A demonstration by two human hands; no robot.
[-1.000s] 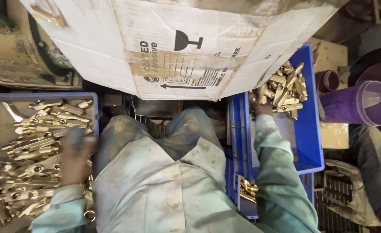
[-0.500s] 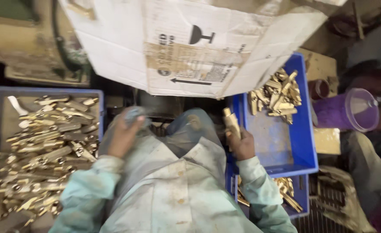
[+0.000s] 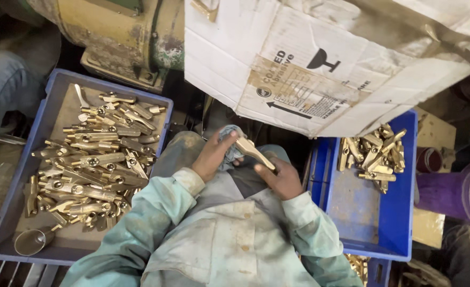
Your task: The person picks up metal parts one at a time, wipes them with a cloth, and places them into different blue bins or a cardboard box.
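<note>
Brass part (image 3: 254, 153) held in right hand (image 3: 280, 178), cloth (image 3: 229, 146) in left hand (image 3: 212, 155)

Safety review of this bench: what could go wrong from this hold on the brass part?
1. The brass piece is held over the lap between the left hand, which grips a cloth, and the right hand; a slip would likely drop it between the two trays.
2. The cardboard sheet overhangs the right blue tray, so a reach there could snag it.
3. The left blue tray is heaped with brass parts; some might spill.
</note>
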